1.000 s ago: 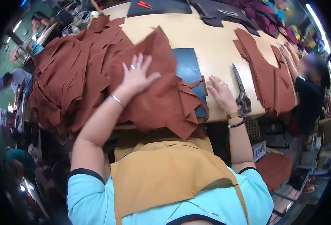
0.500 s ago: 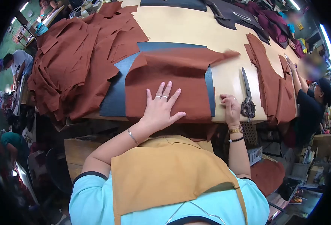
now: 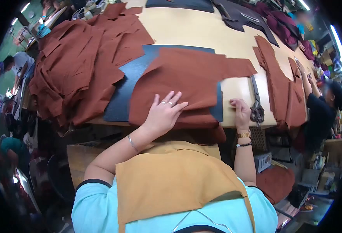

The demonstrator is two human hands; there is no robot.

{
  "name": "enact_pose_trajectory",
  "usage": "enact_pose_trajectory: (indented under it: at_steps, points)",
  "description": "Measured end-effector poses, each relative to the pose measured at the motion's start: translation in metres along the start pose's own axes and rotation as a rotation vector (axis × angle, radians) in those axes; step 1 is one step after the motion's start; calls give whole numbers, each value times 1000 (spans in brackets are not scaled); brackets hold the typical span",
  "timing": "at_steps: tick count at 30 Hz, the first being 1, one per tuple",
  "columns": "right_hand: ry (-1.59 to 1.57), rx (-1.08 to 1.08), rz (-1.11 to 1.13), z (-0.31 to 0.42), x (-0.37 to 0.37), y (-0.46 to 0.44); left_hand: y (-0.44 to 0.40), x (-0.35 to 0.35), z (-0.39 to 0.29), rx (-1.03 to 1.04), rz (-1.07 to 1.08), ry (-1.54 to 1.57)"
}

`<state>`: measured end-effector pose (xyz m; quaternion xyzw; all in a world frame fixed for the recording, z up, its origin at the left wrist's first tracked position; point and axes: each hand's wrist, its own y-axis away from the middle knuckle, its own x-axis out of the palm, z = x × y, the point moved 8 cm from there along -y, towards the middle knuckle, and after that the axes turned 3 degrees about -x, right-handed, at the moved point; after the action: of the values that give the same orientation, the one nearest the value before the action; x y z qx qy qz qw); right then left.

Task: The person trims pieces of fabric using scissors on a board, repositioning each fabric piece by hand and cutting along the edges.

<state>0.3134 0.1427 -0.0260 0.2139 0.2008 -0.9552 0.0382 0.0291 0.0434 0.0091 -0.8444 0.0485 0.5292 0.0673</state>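
Observation:
A reddish-brown cloth piece (image 3: 182,73) lies over a dark board (image 3: 124,91), its narrow strip reaching right to the scissors (image 3: 255,91). On the cloth's near part rests my left hand (image 3: 164,112), palm down, fingers slightly spread, holding nothing. My right hand (image 3: 240,112) is on the table right of the board, fingers curled in; whether it holds anything small cannot be seen. The dark-handled scissors lie just beyond it to the right. Left of the board spreads a large heap of the same brown cloth (image 3: 70,70), overlapping the board's edge.
More brown cut cloth (image 3: 281,85) lies at the table's right. Dark cloth (image 3: 248,17) and a second dark board (image 3: 180,4) are at the far side. A person in a dark shirt (image 3: 320,103) stands at the right; other people are at the left. A cardboard box (image 3: 76,159) sits below.
The brown cloth has been laid from the heap side onto the board, and its far part has flattened out. My right hand's fingers have gone from spread to curled.

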Motion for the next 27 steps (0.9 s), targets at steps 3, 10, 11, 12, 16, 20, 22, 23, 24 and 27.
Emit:
enact_pose_trajectory:
  at_steps: [3, 10, 11, 12, 16, 20, 22, 23, 24, 27]
  points:
    - [-2, -19, 8, -10, 2, -1, -26, -38, 33, -160, -7, 467]
    - [6, -9, 20, -2, 4, 0, -55, -295, 204, 62, -963, 53]
    - [4, -14, 3, -2, 3, -1, -39, -329, 220, 98, -1122, -214]
    - [1, -31, -12, -3, 2, -1, -21, -351, 265, -214, -1122, -300]
    - [64, -5, -49, -8, 0, 2, 40, -340, 365, -772, -587, -690]
    - [235, -292, -1, 28, 2, -4, 78, -269, 428, -763, -197, -690]
    - [549, -205, 276, 20, 24, 0, 74, -274, 433, -837, -345, -693]
    - [630, -210, 332, 23, 31, 5, 68, -282, 423, -858, -375, -679]
    - [709, -221, 393, 25, 38, 8, 60, -283, 392, -792, -510, -662]
    - [671, -329, 400, 40, 33, 32, 28, -244, 288, -378, -675, -516]
